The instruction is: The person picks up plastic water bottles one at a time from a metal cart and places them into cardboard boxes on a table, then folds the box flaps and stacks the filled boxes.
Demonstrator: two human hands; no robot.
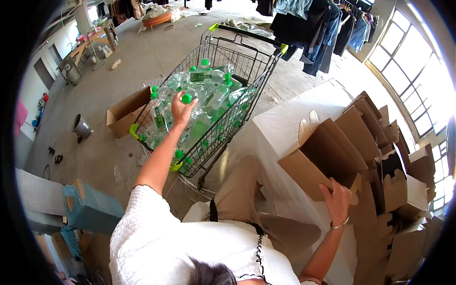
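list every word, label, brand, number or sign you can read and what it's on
No text is legible.
Green label on the upper bottle in the cart: pale marks, too small to read.
Green label on the left-side bottle: also too small.
Cardboard box at the right hand: no visible print.

The left grip (181, 113) holds a green-capped bottle (187, 98) among other bottles (216, 99) in a shopping cart (284, 48); the right grip (338, 200) holds an open cardboard box (303, 174) by its edge on a white-covered counter (287, 114), beside more boxes (413, 192).
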